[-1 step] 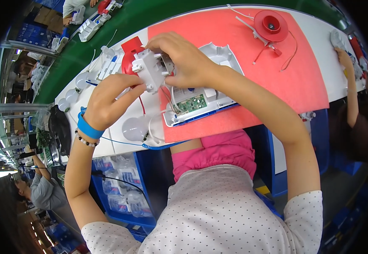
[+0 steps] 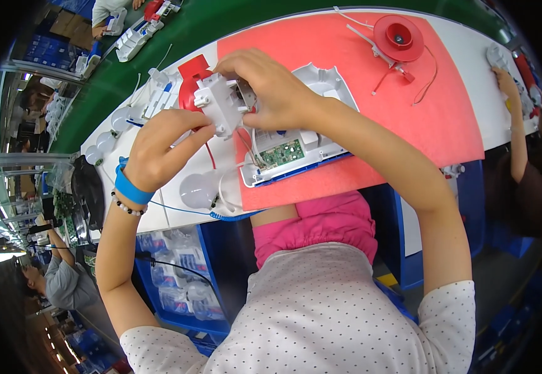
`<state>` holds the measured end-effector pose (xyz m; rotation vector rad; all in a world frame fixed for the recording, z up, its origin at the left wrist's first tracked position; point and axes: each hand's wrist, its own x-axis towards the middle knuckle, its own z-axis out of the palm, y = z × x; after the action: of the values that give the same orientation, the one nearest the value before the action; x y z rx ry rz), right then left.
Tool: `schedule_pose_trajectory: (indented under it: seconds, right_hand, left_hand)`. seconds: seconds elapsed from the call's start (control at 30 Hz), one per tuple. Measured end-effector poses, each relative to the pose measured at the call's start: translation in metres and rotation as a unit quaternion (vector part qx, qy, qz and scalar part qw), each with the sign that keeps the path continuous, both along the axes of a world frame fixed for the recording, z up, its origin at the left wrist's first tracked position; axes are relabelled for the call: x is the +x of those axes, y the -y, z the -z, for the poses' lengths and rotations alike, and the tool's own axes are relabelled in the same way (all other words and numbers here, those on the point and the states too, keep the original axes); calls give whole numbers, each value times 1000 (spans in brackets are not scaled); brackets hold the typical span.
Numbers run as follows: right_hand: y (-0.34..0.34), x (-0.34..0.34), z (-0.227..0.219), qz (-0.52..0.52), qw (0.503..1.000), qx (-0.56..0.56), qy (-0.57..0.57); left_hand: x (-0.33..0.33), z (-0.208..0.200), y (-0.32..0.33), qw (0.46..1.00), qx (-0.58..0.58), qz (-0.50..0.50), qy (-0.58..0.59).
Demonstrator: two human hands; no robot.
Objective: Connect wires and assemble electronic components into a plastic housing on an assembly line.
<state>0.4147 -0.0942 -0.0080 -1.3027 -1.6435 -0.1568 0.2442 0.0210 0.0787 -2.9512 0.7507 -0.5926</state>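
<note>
white plastic block held up in two hands above the worktop

head view: the right hand (image 2: 260, 93) is clamped on a white plastic block (image 2: 221, 103), thumb on the near side and fingers over the top. the left hand (image 2: 162, 149) has its thumb and forefinger tips close together at the block's lower left; whether they pinch it or something small beside it, i cannot tell. the block is in the air over the left edge of a red mat (image 2: 433, 124). just behind it shows a red plastic piece (image 2: 188, 93).

on the mat, toward its left edge, a white case (image 2: 324, 148) lies open, with a green circuit board (image 2: 283, 154) and wires (image 2: 257, 157) inside. near the mat's far right corner lies a round red piece (image 2: 399, 38). near the near edge of the worktop (image 2: 464, 50), left of the mat, rests a milky globe (image 2: 197, 191). a blue wristband (image 2: 131, 186) circles the left wrist.
</note>
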Motion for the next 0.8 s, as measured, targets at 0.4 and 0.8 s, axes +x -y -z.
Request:
schedule_pose_trajectory:
  seconds: [0.4, 0.8]
  right_hand:
    - [1, -6, 3, -53, 997, -39, -28]
    - [4, -6, -3, -49, 995, -75, -52]
  left_hand:
    - [1, -3, -3, 712, -666, -127, -183]
    - [8, -6, 17, 808, -536, -115, -215]
